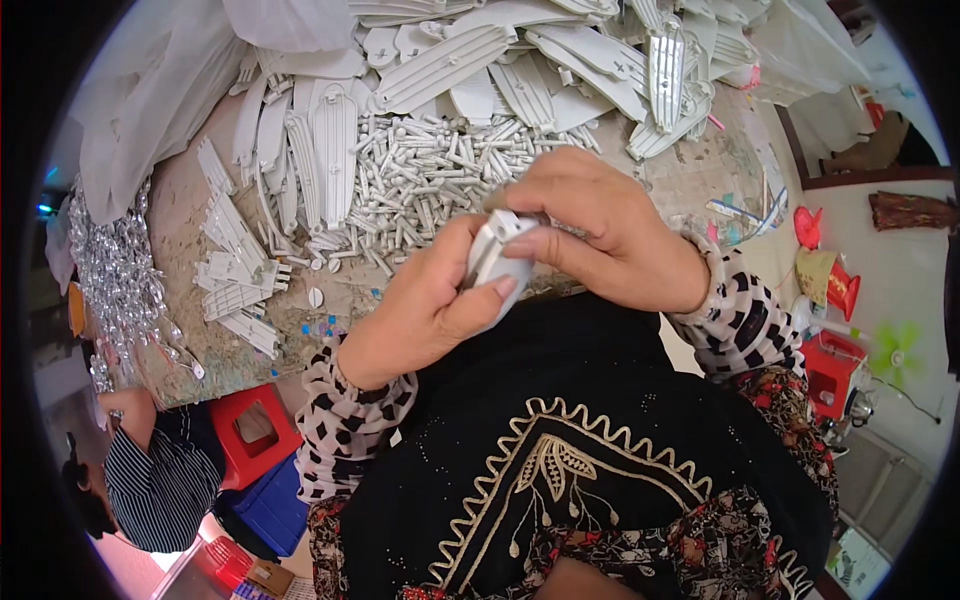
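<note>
Head view: a white part (pixel 489 257) is being pinched by left hand (pixel 425 305) and right hand (pixel 605 228) fingers. Steadiness is likely being needed.

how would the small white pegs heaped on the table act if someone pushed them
The pegs would probably roll, since their shafts look round. They would likely scatter, as they lie loose and crisscrossed. Each seems light and stiff, being slim, straight and plastic-looking.
</note>
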